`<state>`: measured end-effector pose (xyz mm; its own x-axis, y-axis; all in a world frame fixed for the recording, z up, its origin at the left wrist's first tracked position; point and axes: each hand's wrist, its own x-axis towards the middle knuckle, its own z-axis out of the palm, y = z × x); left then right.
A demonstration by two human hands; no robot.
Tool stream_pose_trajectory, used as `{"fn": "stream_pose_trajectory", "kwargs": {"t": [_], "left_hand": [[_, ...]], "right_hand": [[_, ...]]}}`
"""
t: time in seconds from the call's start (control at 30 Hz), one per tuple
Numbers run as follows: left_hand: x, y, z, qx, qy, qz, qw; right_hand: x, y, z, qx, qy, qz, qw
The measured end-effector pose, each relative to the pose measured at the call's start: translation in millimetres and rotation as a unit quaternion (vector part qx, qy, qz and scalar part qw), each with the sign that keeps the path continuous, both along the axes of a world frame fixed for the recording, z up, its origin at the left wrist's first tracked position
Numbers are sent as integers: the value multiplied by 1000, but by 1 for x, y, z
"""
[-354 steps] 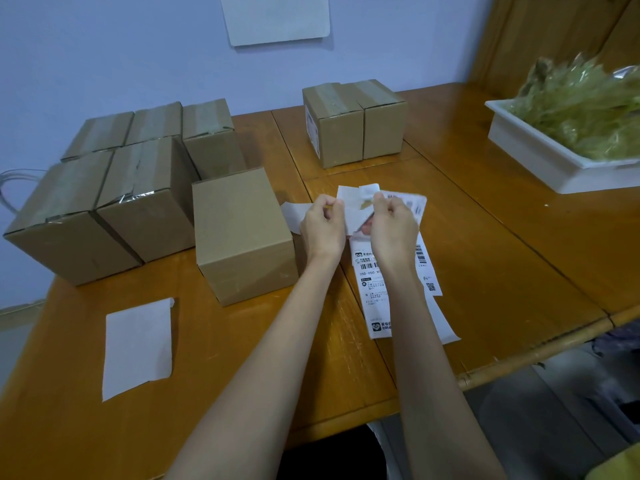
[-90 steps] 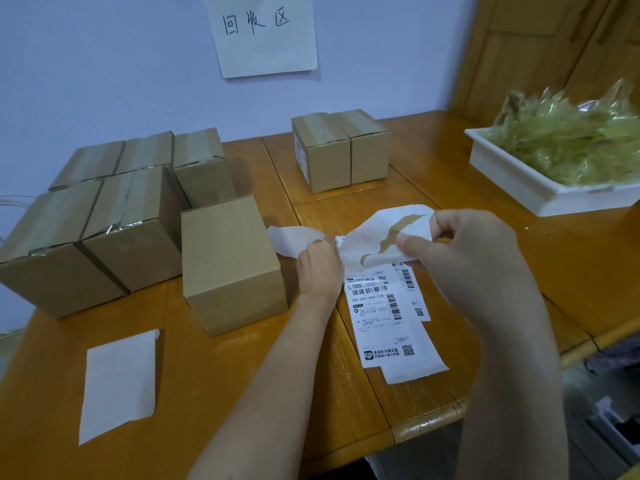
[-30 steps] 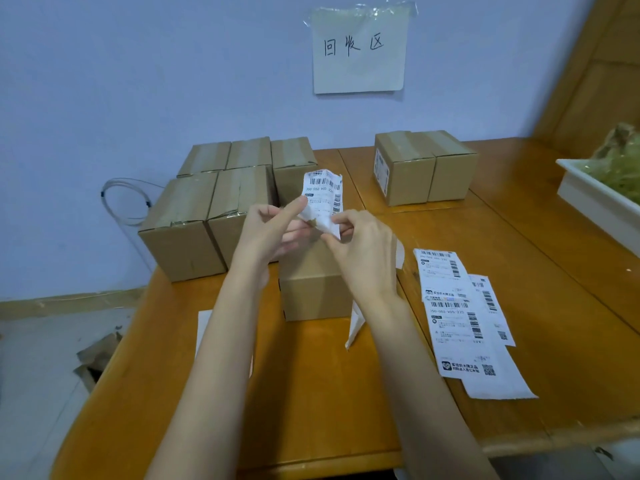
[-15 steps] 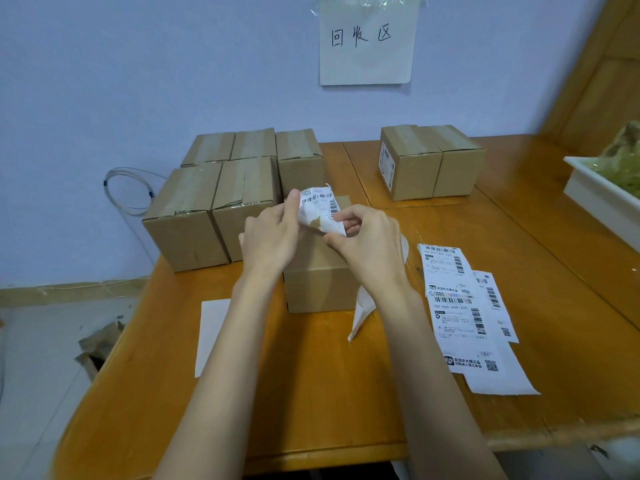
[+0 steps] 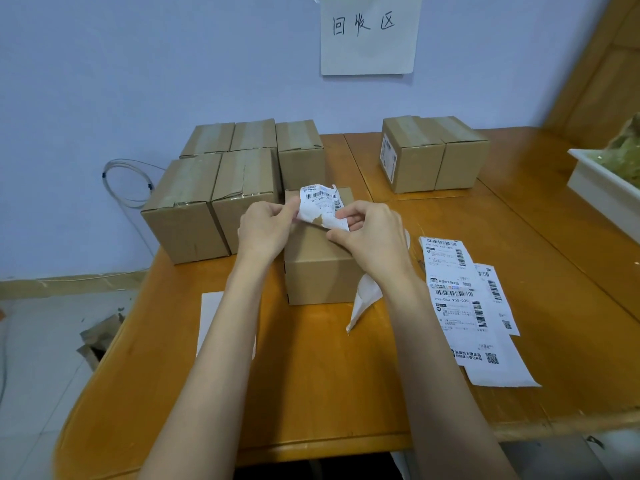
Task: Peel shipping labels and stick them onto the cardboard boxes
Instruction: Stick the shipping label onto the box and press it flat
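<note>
Currently both hands are raised over the near cardboard box (image 5: 320,268), which stands on the wooden desk (image 5: 311,393) close to its middle. Left hand (image 5: 265,228): thumb and fingers pinch the left edge of a shipping label (image 5: 320,206). Right hand (image 5: 372,235): fingertips pinch the label's lower right corner. The label is crumpled and curled, printed side with barcodes partly showing, a brown patch near its lower edge. It hangs just above the top of the near box; whether it touches the box cannot be told.

A white backing sheet (image 5: 363,301) sags from beneath the right wrist, down the right side of the near box to the desk.

Further labels (image 5: 464,306) lie flat on the desk to the right of the box, overlapping one another, barcodes up. Another white sheet (image 5: 209,320) lies left of the box, partly hidden by the left forearm.

A cluster of five taped boxes (image 5: 221,188) stands at the rear left of the desk, the nearest of them touching or just beside the near box. Two more boxes (image 5: 433,152) stand side by side at the rear right; the left one carries a label on its side face.

A white tray (image 5: 602,188) with greenish wrapped material sits at the far right edge. A handwritten paper sign (image 5: 367,36) is taped to the wall. A thin cable loop (image 5: 126,183) hangs against the wall, left of the boxes.
</note>
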<state>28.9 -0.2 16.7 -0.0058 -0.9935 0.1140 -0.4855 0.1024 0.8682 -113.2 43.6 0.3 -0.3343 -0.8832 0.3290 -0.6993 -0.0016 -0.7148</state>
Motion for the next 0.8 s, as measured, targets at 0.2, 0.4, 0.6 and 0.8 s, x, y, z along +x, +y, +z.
{"fn": "stream_pose_trajectory", "kwargs": {"t": [0.2, 0.4, 0.6, 0.8], "left_hand": [[3, -5, -7, 33, 15, -27, 999], [5, -5, -4, 35, -1, -51, 998], [3, -3, -6, -3, -53, -46, 998], [-1, -5, -8, -35, -127, -45, 990]], "right_hand": [[-3, -1, 3, 52, -25, 13, 998], [-5, -2, 11, 108, -62, 38, 991], [-10, 3, 25, 187, -66, 75, 977], [-4, 6, 26, 152, -69, 20, 986]]}}
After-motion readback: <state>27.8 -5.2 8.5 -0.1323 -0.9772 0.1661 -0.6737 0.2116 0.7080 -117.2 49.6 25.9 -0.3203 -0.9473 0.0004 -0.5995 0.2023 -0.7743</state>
